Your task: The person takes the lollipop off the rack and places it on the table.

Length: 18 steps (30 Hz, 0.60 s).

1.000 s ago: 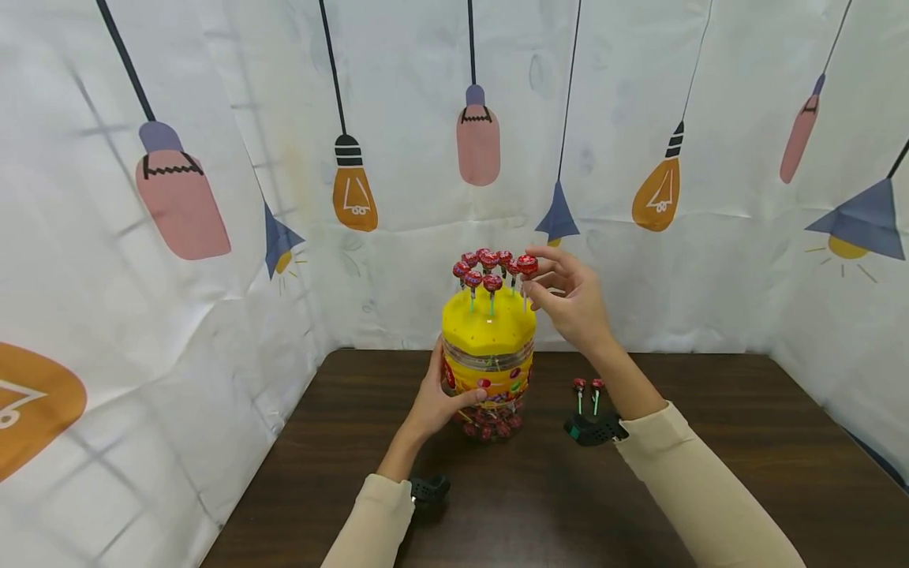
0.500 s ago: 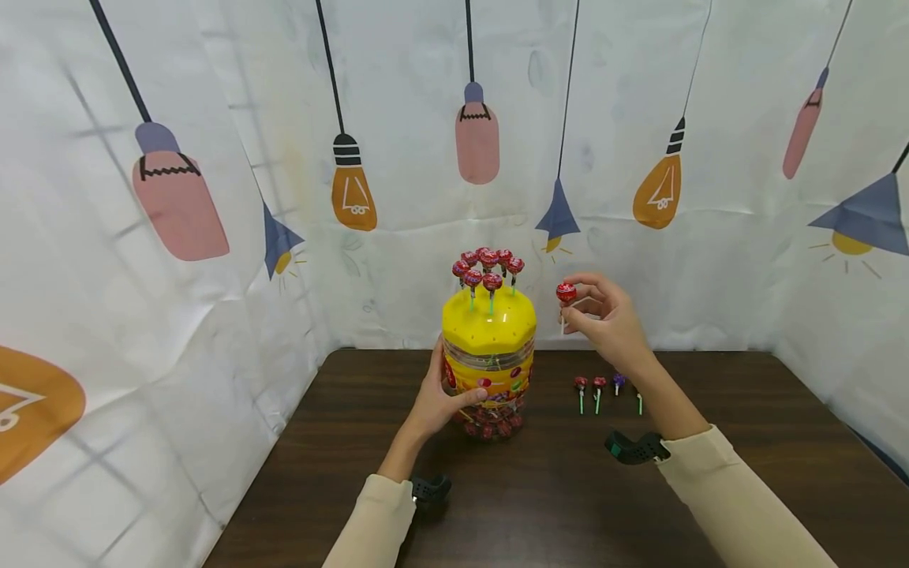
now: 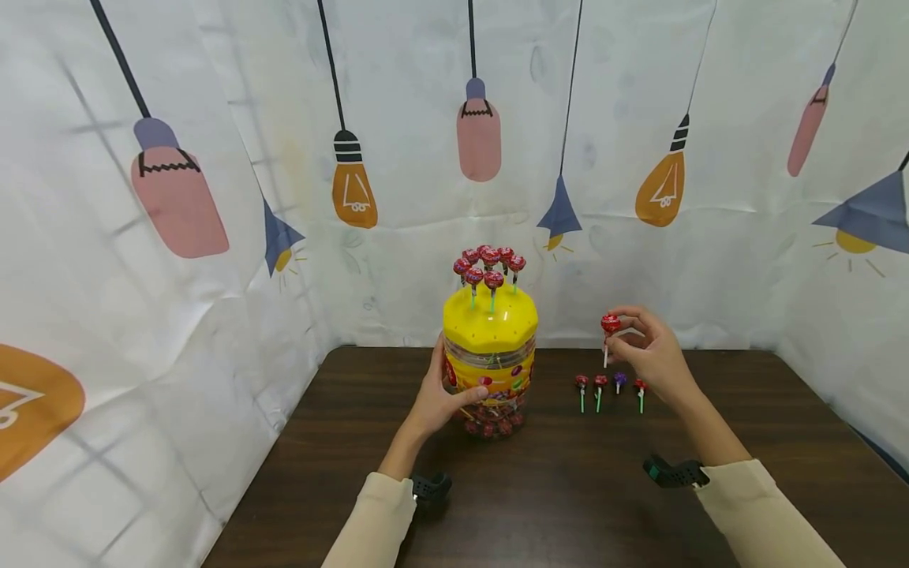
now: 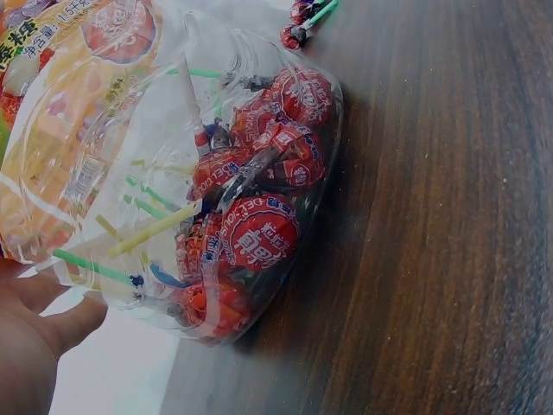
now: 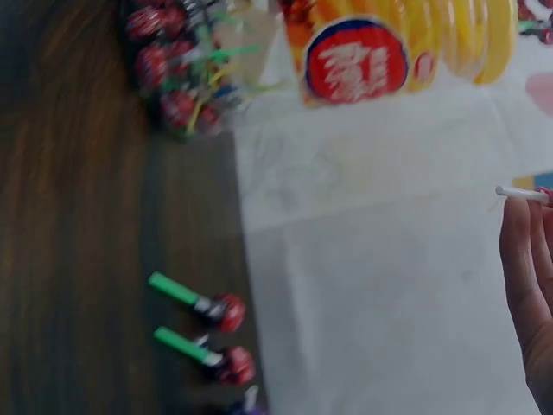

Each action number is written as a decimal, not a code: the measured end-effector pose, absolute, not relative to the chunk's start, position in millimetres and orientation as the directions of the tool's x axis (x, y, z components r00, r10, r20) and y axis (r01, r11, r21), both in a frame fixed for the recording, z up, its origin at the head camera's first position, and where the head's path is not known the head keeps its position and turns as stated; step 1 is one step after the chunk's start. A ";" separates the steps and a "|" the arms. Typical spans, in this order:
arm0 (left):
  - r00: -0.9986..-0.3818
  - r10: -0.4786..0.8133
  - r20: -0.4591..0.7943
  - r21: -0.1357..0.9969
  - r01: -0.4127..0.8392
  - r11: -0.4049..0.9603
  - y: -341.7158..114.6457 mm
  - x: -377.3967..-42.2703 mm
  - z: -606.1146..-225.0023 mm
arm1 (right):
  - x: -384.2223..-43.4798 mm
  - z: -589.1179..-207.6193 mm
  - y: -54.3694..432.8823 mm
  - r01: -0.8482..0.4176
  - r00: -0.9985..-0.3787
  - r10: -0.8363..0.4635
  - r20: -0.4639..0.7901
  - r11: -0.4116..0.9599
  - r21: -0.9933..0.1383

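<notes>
My left hand (image 3: 435, 398) grips the side of a clear plastic candy jar (image 3: 490, 371), its thumb across the printed label. Several red-wrapped lollipops (image 3: 474, 276) stand upright by their sticks in the jar's yellow lid (image 3: 490, 323). More wrapped lollipops (image 4: 259, 232) lie inside, seen through the clear wall in the left wrist view. My right hand (image 3: 655, 355) pinches a red lollipop (image 3: 610, 323) above the far right of the table, its white stick pointing down. In the right wrist view only the stick (image 5: 518, 193) shows well, beside my fingers (image 5: 517, 251).
Below my right hand, a row of lollipops lies on the dark wooden table (image 3: 554, 489): red ones (image 3: 582, 381) with green sticks and a purple one (image 3: 620, 379). A white curtain (image 3: 412, 284) printed with lamps hangs behind the table.
My right hand has carried the red lollipop from the lid's right edge rightward and down, over the lollipops on the table. My left hand has stayed on the jar.
</notes>
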<state>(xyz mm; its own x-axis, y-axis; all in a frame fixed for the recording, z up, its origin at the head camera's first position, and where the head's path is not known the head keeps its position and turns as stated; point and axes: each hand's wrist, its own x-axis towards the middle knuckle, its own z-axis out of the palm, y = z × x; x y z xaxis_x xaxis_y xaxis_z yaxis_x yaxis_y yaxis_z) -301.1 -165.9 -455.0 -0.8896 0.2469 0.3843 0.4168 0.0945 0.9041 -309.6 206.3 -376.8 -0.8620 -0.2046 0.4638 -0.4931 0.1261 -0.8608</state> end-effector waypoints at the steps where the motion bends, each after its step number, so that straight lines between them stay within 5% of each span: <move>1: -0.889 0.247 0.385 0.904 0.417 0.094 -165.7 -301.1 -454.8 | -309.3 -380.6 209.9 -0.486 -0.866 -0.207 0.455 0.136 -0.863; 12: -0.890 0.241 0.388 0.905 0.418 0.086 -165.1 -300.0 -453.9 | -312.9 -426.8 249.8 -0.391 -0.916 -0.189 0.353 0.238 -0.889; 18: -0.887 0.247 0.391 0.904 0.420 0.079 -165.4 -301.1 -454.8 | -318.6 -446.9 272.1 -0.351 -0.929 -0.192 0.317 0.181 -0.919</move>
<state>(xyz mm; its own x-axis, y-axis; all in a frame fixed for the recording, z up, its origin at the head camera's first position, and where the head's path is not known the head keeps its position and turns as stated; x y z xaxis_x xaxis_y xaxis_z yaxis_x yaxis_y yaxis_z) -301.1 -165.4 -454.8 -0.8868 0.2465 0.3910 0.4204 0.0786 0.9039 -318.6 272.1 -446.9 -0.9289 -0.1924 0.3165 -0.3505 0.1807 -0.9190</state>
